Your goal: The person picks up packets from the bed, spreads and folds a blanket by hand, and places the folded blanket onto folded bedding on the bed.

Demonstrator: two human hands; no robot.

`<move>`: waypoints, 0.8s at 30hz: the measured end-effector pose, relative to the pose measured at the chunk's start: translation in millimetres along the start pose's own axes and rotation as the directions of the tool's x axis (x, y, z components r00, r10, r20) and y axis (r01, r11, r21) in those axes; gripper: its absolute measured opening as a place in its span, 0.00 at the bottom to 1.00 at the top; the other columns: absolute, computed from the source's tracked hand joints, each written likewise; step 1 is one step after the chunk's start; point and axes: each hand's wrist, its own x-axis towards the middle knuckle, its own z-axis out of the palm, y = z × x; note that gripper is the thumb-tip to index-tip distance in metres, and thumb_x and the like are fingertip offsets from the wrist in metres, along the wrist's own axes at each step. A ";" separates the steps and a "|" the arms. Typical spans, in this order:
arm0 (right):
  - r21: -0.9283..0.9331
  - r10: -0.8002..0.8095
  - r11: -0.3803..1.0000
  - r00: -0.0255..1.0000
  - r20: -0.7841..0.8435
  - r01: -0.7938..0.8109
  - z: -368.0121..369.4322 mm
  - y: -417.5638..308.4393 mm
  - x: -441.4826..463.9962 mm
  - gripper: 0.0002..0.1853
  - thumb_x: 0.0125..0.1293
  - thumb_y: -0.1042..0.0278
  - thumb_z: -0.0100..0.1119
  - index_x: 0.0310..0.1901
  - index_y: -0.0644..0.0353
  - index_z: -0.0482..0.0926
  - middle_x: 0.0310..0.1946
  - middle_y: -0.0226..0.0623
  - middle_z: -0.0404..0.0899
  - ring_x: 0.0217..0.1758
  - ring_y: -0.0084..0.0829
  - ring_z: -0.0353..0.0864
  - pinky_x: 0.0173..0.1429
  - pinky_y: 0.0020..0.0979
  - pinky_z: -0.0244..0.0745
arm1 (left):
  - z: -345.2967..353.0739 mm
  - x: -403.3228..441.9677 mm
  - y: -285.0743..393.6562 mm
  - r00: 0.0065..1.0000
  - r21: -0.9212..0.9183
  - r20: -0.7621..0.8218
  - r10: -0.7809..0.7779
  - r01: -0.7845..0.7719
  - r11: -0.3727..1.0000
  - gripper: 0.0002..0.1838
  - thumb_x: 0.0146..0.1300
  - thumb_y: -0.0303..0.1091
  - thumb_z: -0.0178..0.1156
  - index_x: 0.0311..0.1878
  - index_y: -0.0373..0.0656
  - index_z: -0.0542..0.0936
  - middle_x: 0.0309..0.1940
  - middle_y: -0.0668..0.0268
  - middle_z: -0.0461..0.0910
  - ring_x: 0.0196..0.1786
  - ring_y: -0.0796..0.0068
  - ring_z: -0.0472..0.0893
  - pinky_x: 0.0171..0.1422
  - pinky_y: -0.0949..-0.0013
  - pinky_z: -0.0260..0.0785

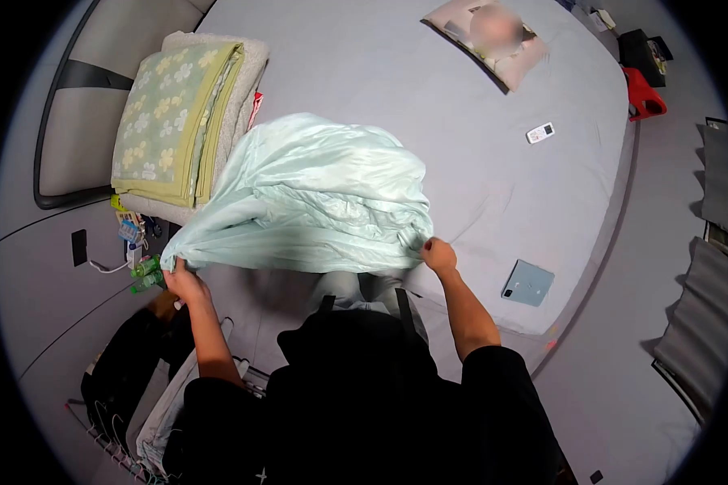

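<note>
A pale mint-green quilt point(323, 174), thin and silky, lies bunched on the near part of the bed and is stretched along its near edge between my hands. My left hand point(184, 283) is closed on its left corner, just past the bed's near side. At the right end of the same edge, my right hand point(439, 255) pinches the cloth in a fist. The quilt's middle is puffed up and wrinkled, and its far side rests on the grey sheet point(493, 186).
Folded blankets, the top one green with flowers point(158, 121), are stacked left by the headboard point(85, 129). A printed pillow point(489, 36), a white remote point(540, 133) and a tablet point(528, 283) lie on the bed. Green bottles point(146, 275) and a clothes rack point(117, 453) stand at the left.
</note>
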 end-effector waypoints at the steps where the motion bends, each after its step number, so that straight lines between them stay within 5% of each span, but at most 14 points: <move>1: 0.044 0.001 0.999 0.996 -0.090 0.003 2.7 -9.5 8.9 0.15 0.52 0.57 0.63 0.39 0.55 0.85 0.39 0.41 0.86 0.45 0.43 0.85 0.52 0.42 0.79 | -7.7 3.1 -2.7 0.999 -0.011 -0.033 -0.007 0.007 1.000 0.16 0.63 0.19 0.59 0.54 0.33 0.77 0.52 0.59 0.80 0.52 0.66 0.80 0.59 0.63 0.71; 6: -0.002 -0.065 0.997 0.889 -0.453 0.072 35.0 -47.7 52.2 0.16 0.50 0.58 0.68 0.40 0.57 0.83 0.43 0.43 0.83 0.48 0.44 0.82 0.53 0.41 0.78 | -60.7 9.0 15.8 0.985 0.007 -0.171 -0.023 0.024 1.000 0.15 0.66 0.20 0.55 0.55 0.33 0.75 0.53 0.55 0.79 0.52 0.61 0.81 0.58 0.59 0.74; 8: 0.017 0.039 0.999 0.917 -0.398 -0.035 39.2 -61.6 62.5 0.21 0.51 0.58 0.70 0.46 0.56 0.79 0.44 0.44 0.81 0.50 0.46 0.81 0.54 0.42 0.78 | -100.4 20.3 19.6 0.987 0.065 -0.161 -0.008 0.019 0.998 0.13 0.67 0.20 0.53 0.54 0.33 0.75 0.52 0.55 0.80 0.52 0.59 0.81 0.56 0.58 0.76; 10: 0.110 0.185 0.980 0.964 -0.190 -0.166 32.5 -63.5 75.0 0.23 0.53 0.57 0.70 0.49 0.55 0.76 0.42 0.44 0.82 0.48 0.46 0.82 0.54 0.42 0.78 | -135.2 28.5 25.4 0.973 0.140 -0.227 0.038 -0.006 0.990 0.13 0.69 0.25 0.53 0.55 0.38 0.76 0.52 0.56 0.80 0.50 0.58 0.82 0.50 0.53 0.79; 12: 0.439 0.178 0.898 0.876 -0.448 0.042 72.4 -35.6 88.7 0.17 0.56 0.59 0.67 0.44 0.57 0.77 0.38 0.41 0.83 0.43 0.44 0.84 0.51 0.40 0.77 | -149.0 25.5 38.0 0.945 0.152 -0.327 0.025 0.026 0.988 0.12 0.69 0.25 0.54 0.54 0.38 0.76 0.51 0.57 0.80 0.49 0.59 0.83 0.49 0.54 0.79; 16: 0.596 0.411 0.802 0.758 -0.507 -0.036 93.8 -7.3 97.2 0.08 0.59 0.64 0.64 0.35 0.59 0.78 0.36 0.37 0.84 0.40 0.38 0.84 0.46 0.38 0.77 | -163.6 23.0 33.5 0.948 0.134 -0.309 0.072 -0.031 0.991 0.12 0.69 0.24 0.54 0.54 0.37 0.77 0.50 0.58 0.81 0.49 0.60 0.83 0.49 0.58 0.79; 18: 0.347 0.217 0.937 0.731 -0.647 0.029 109.1 7.2 95.8 0.07 0.59 0.67 0.63 0.35 0.59 0.78 0.35 0.37 0.84 0.39 0.37 0.84 0.45 0.37 0.77 | -162.3 18.2 24.9 0.946 0.129 -0.322 0.032 0.010 0.992 0.13 0.69 0.23 0.53 0.55 0.36 0.75 0.52 0.56 0.80 0.52 0.60 0.82 0.54 0.58 0.78; 21: 0.482 0.283 0.876 0.839 -0.465 -0.029 60.0 -25.1 66.3 0.07 0.60 0.70 0.64 0.38 0.60 0.80 0.35 0.37 0.85 0.38 0.36 0.84 0.45 0.36 0.77 | -162.0 14.2 4.5 0.959 0.109 -0.281 0.038 -0.007 0.994 0.14 0.70 0.23 0.52 0.57 0.35 0.72 0.54 0.55 0.78 0.55 0.59 0.80 0.57 0.58 0.76; 24: 0.441 0.129 0.888 0.848 -0.514 0.132 53.2 -32.9 68.9 0.09 0.60 0.70 0.65 0.42 0.60 0.82 0.35 0.38 0.85 0.39 0.36 0.85 0.45 0.35 0.77 | -162.9 8.7 -1.9 0.968 0.091 -0.249 0.042 -0.020 0.996 0.14 0.69 0.22 0.53 0.57 0.35 0.73 0.54 0.55 0.78 0.54 0.59 0.80 0.57 0.58 0.76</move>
